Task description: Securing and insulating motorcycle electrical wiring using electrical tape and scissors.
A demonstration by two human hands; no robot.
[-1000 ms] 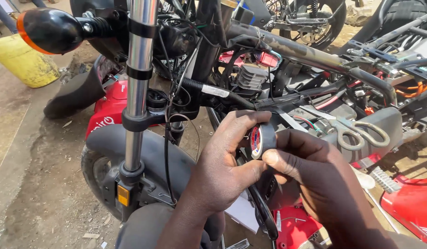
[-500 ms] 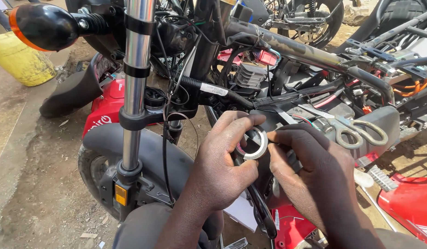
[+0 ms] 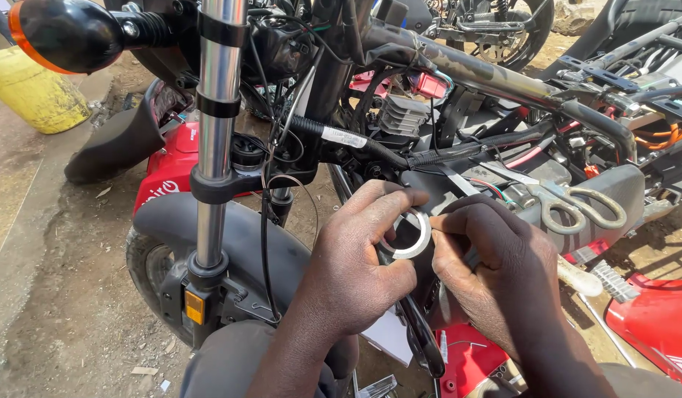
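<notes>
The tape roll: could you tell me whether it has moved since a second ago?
Yes. The tape roll, held between the left hand and right hand, has turned from side-on to hole-on. It sits slightly lower relative to the scissors on the motorcycle frame.

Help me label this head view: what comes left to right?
Yellow container → fork tube → left hand → tape roll → right hand → scissors.

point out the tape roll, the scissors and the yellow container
tape roll (image 3: 413,237), head view, on its pale inner ring
scissors (image 3: 577,206), head view, on a handle loop
yellow container (image 3: 33,92), head view, on its side wall
</notes>
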